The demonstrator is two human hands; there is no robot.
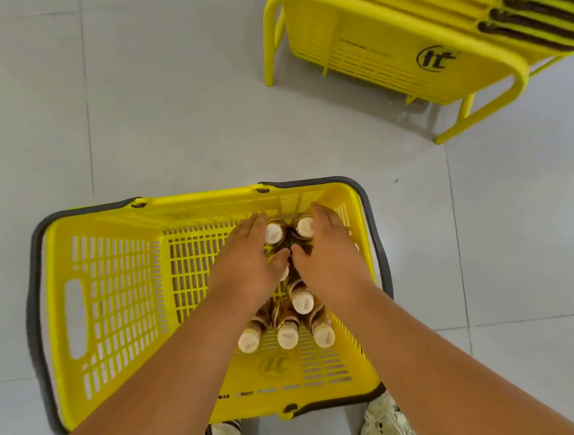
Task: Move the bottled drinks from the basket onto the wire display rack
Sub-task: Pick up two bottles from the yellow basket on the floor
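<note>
A yellow plastic basket [109, 272] with grey handles sits on the floor below me. Several brown bottled drinks with cream caps stand clustered in its right half [288, 336]. My left hand [245, 265] and my right hand [330, 255] reach down into the basket and press in from either side on the far bottles [274, 233], thumbs nearly touching over the middle. The fingers wrap around the bottle bodies; how firm the grip is I cannot tell. No wire display rack is in sight.
A stack of yellow baskets on a yellow metal stand [387, 53] is at the upper right. Grey floor tiles [150, 103] surround the basket. My two light shoes [389, 431] show at the bottom edge, right behind the basket.
</note>
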